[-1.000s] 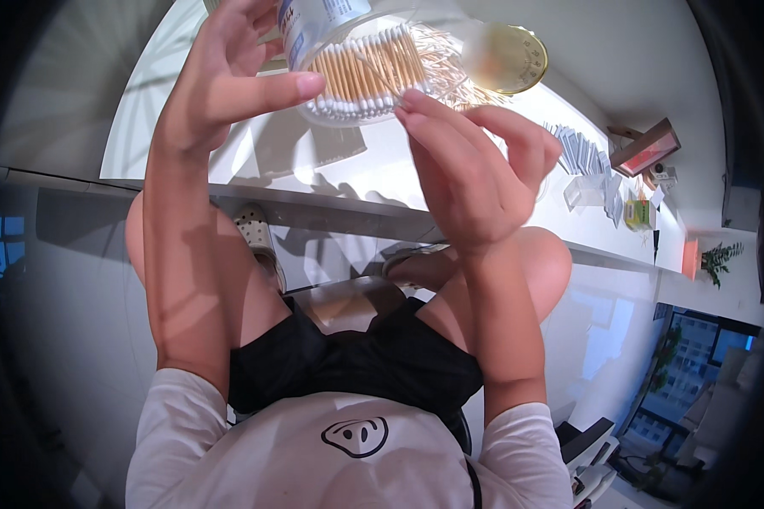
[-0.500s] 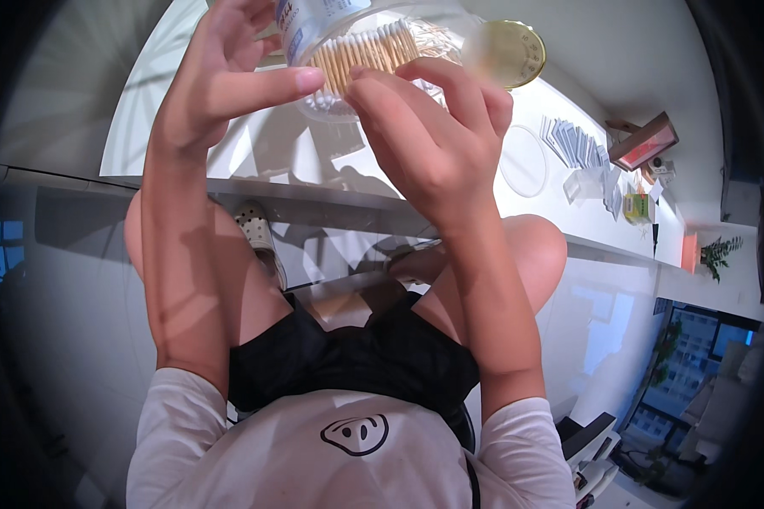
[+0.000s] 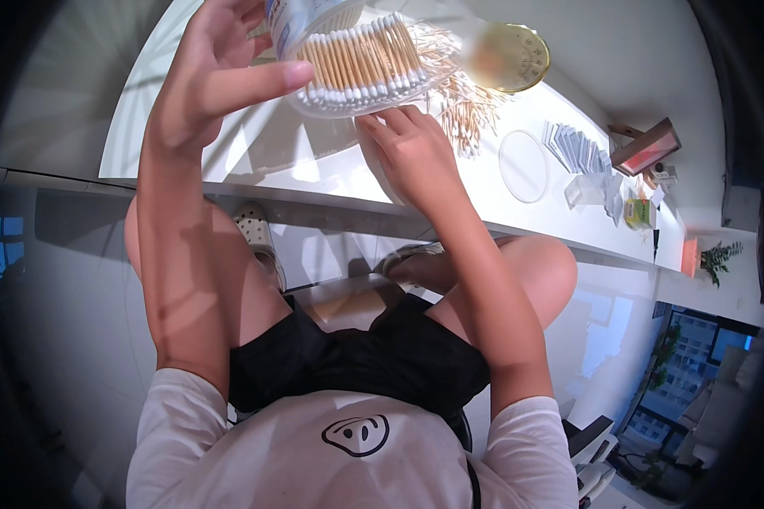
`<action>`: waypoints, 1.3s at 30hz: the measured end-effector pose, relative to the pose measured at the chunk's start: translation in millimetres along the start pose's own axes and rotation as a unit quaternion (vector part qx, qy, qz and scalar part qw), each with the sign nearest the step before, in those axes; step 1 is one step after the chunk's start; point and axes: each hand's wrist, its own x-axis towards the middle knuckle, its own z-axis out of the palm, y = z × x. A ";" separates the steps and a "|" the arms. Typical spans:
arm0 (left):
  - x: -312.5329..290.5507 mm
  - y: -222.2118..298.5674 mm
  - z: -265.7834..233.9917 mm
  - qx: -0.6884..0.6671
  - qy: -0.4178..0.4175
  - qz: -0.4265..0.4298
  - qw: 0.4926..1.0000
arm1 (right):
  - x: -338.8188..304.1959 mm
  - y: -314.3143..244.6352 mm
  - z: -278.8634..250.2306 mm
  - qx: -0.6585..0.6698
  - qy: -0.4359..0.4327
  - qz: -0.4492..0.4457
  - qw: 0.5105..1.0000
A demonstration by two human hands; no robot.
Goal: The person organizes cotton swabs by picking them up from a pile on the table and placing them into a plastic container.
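A clear round tub (image 3: 287,27) with a white and blue label is tilted in my left hand (image 3: 216,81), whose thumb presses along its near side. Inside it, cotton swabs (image 3: 361,64) with wooden sticks and white tips stand packed side by side. My right hand (image 3: 416,157) is just below the tub's lower rim, low over the table's near edge. Its fingers are drawn together and bent, the tips partly hidden, so what they hold cannot be made out. Loose cotton swabs (image 3: 467,119) lie in a heap beyond and to the right of it.
A round gold-rimmed object (image 3: 518,58) stands behind the heap, partly blurred. On the white table (image 3: 255,157) lie a clear disc (image 3: 524,166), a fan of grey-blue cards (image 3: 575,147), a clear box (image 3: 584,190) and a yellow-green box (image 3: 639,214). A framed panel (image 3: 647,146) is at the far right.
My right hand has left the swabs in the tub and dropped down and nearer to me, below the rim. The tub has shifted slightly left, and its swabs show more fully.
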 end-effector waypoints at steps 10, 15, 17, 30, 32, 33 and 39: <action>-1.0 2.1 1.1 0.005 0.013 -0.010 1.000 | 3.3 -7.8 6.8 0.128 -0.014 0.130 0.983; -0.8 5.9 4.3 -0.022 -0.009 -0.024 0.999 | 0.4 -8.3 4.5 0.066 -0.015 0.155 0.986; -1.0 6.3 1.1 -0.016 -0.014 -0.026 0.999 | 0.3 -5.2 -3.2 0.059 -0.007 0.166 0.984; 1.0 3.1 2.5 -0.018 -0.006 -0.032 0.999 | 10.8 -1.6 -114.4 0.097 0.355 0.009 0.930; 2.3 3.6 4.1 -0.022 -0.017 -0.028 0.999 | 18.5 -21.0 -115.8 0.103 0.309 -0.050 0.944; 1.7 4.5 3.8 -0.014 -0.021 -0.029 0.999 | 24.9 -29.5 -110.1 0.106 0.275 -0.077 0.952; 0.1 9.4 13.9 -0.011 -0.030 -0.054 0.998 | 57.6 -45.3 -69.6 0.105 0.230 -0.090 0.963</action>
